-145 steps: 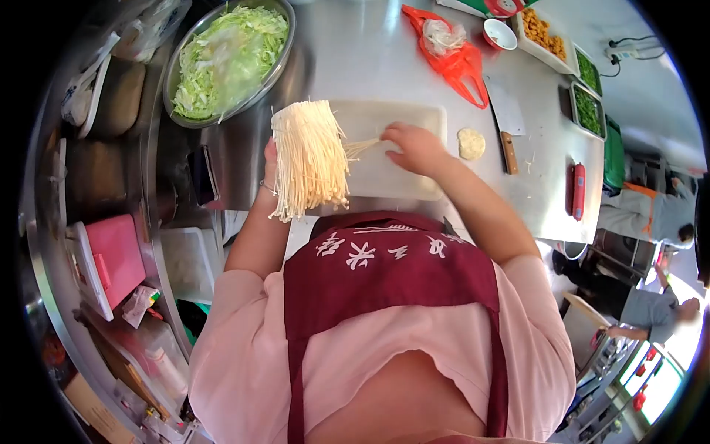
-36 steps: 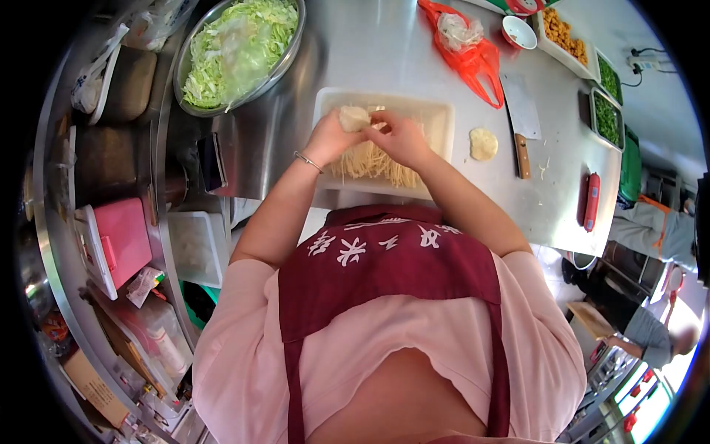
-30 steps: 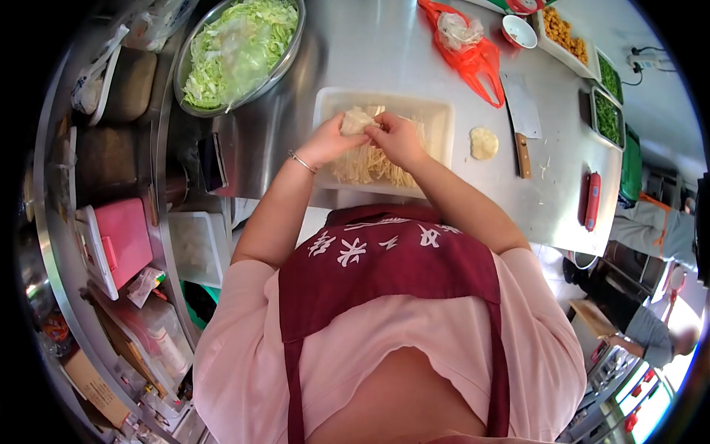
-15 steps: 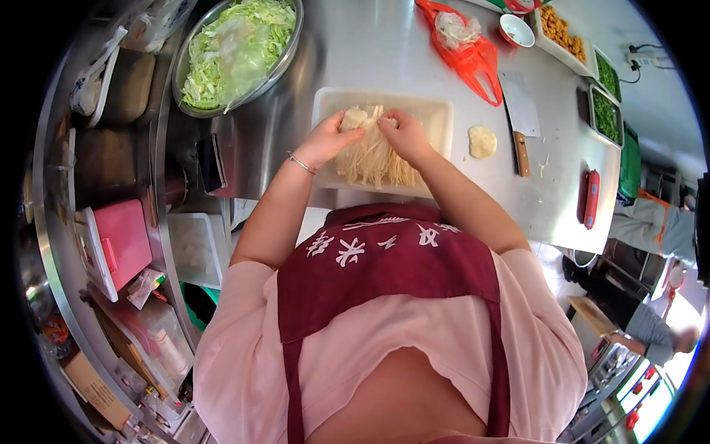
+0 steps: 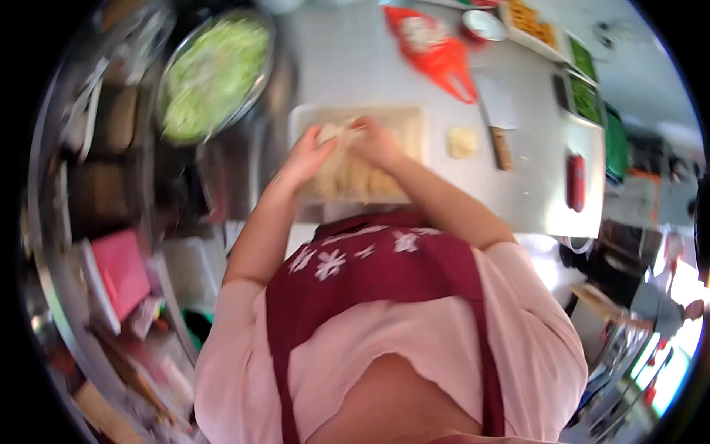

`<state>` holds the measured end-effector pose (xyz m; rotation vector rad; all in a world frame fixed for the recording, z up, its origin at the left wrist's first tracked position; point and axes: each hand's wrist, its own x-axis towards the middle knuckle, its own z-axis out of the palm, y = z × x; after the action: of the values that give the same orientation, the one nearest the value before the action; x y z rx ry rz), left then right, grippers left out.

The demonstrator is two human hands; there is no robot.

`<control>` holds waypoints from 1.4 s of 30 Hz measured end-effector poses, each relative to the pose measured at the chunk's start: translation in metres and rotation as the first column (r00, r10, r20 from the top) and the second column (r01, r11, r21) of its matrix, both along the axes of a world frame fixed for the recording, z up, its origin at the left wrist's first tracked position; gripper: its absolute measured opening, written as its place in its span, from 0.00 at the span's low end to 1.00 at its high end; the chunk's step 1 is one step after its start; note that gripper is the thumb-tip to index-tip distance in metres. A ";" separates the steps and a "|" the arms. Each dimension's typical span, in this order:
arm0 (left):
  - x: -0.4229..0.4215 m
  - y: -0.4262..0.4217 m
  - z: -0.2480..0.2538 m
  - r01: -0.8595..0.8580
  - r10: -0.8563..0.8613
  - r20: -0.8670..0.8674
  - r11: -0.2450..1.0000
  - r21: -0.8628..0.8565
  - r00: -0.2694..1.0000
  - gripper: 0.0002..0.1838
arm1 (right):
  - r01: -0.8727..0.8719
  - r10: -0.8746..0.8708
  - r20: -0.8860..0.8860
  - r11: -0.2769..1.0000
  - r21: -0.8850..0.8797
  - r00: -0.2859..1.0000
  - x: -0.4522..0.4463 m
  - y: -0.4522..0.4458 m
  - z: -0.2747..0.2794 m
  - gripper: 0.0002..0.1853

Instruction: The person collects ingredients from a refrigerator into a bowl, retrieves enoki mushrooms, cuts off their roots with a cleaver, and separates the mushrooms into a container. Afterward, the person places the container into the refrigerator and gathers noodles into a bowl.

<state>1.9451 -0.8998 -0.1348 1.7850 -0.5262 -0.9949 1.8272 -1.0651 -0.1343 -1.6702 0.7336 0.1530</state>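
A pale, shallow tray point(image 5: 418, 152) on the steel table holds strands of enoki mushrooms point(image 5: 347, 177). Over its far left part, my left hand point(image 5: 307, 152) is closed on a pale mushroom piece point(image 5: 328, 133). Close beside it, my right hand point(image 5: 373, 140) has its fingers pinched together at the mushrooms; motion blur hides exactly what they grip. A round, pale mushroom base point(image 5: 462, 142) lies on the table right of the tray.
A cleaver point(image 5: 501, 148) lies to the right, with a red packet point(image 5: 575, 183) beyond. A red plastic bag point(image 5: 436, 55) and a white bowl point(image 5: 484, 26) are farther back. Shredded cabbage fills a metal bowl point(image 5: 262, 81) at the left. A person point(image 5: 658, 303) stands far right.
The whole view has shifted and blurred. Since the oldest frame, the large mushroom bunch has gone from my raised left hand into the tray as loose strands, and both hands have come together over it.
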 end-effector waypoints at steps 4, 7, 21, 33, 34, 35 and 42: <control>-0.004 -0.026 -0.017 0.024 -0.043 0.253 0.997 0.075 0.967 0.27 | -0.149 0.163 0.050 0.967 -0.208 0.985 -0.002 -0.015 -0.001 0.28; -0.020 -0.024 0.024 0.064 -0.079 0.190 0.994 0.088 0.979 0.19 | -0.116 0.112 0.062 0.990 0.077 0.992 -0.007 -0.001 0.017 0.31; 0.006 -0.016 -0.018 0.012 -0.014 -0.086 1.000 -0.023 0.996 0.19 | -0.017 0.032 0.102 0.990 -0.142 0.994 0.003 -0.004 -0.026 0.17; 0.009 -0.008 -0.018 0.187 -0.221 0.290 0.972 0.143 0.931 0.12 | -0.136 0.151 0.037 0.955 -0.263 0.988 -0.005 -0.003 0.006 0.15; 0.004 -0.010 -0.015 0.155 -0.183 0.363 0.982 0.106 0.914 0.11 | -0.030 0.117 0.164 0.891 -0.453 0.980 -0.007 0.001 0.002 0.15; 0.001 -0.011 -0.014 0.127 -0.144 0.431 0.990 0.067 0.891 0.10 | 0.099 0.105 0.291 0.789 -0.607 0.951 -0.010 0.005 0.002 0.15; -0.004 -0.020 0.000 0.096 -0.275 0.464 0.923 0.373 0.842 0.13 | 0.046 0.048 0.290 0.950 -0.310 0.956 0.005 0.019 -0.006 0.15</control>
<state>1.9407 -0.9195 -0.1348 2.3651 -0.9219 -0.7622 1.8327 -1.0461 -0.1402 -1.9421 0.5487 -0.2225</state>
